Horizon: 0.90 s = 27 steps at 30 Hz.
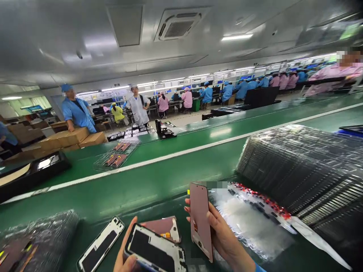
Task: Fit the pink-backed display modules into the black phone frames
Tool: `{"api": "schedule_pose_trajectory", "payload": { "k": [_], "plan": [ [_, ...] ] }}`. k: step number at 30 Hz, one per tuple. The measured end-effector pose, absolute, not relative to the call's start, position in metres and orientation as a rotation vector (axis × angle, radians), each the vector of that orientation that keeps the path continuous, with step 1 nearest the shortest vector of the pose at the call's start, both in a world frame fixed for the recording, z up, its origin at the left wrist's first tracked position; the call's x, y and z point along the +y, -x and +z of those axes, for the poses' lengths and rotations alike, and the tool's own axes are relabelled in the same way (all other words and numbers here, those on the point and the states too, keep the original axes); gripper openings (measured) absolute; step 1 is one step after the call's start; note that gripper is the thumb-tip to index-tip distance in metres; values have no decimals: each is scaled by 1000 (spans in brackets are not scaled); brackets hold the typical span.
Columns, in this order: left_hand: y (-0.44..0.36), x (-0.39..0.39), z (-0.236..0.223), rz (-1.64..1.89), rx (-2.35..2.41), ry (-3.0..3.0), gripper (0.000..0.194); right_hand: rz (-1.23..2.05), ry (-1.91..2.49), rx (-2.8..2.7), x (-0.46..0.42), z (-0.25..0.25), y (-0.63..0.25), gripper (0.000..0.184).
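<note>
My left hand [128, 241] is closed around the near end of a phone frame [154, 249], a black-edged shell with a white and black inside. In my right hand [222, 230] a phone screen panel [200, 219] stands nearly upright, its brownish-pink back toward me, gripped along its sides between thumb and fingers. Behind the held frame lies another pinkish screen panel [163, 228] with an orange flex part, partly hidden. To the left of my left hand, a second phone frame [101, 243] rests on the green worktop [133, 204].
Stacked clear trays [306, 173] rise at the right, beside a plastic bag [249, 215] with red marks. More trays [42, 234] with panels sit at lower left. Across a white strip [159, 161] lies a tray of panels [117, 154]. Co-workers [78, 109] stand or sit beyond.
</note>
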<state>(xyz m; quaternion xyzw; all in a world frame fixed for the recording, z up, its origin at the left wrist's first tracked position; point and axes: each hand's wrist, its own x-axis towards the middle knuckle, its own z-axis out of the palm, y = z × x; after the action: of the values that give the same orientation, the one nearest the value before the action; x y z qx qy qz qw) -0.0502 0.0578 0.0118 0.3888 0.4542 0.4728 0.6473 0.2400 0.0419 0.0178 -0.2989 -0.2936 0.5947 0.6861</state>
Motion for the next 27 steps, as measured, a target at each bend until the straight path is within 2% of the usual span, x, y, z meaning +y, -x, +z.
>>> {"api": "schedule_pose_trajectory", "payload": {
  "k": [4,9,15,20,27],
  "plan": [
    [33,48,28,1096,707,-858,90,1045,798,-1202,28,27,-228,71],
    [35,45,35,1054,623,-904,83,748,911,-1661,22,26,-216,67],
    [36,46,28,1004,621,-1005,92,646,966,-1843,21,20,-214,70],
    [26,47,21,958,524,-1132,84,565,991,-1923,16,18,-205,72],
    [19,44,25,920,558,-1112,83,451,976,-1994,12,14,-196,72]
  ]
}}
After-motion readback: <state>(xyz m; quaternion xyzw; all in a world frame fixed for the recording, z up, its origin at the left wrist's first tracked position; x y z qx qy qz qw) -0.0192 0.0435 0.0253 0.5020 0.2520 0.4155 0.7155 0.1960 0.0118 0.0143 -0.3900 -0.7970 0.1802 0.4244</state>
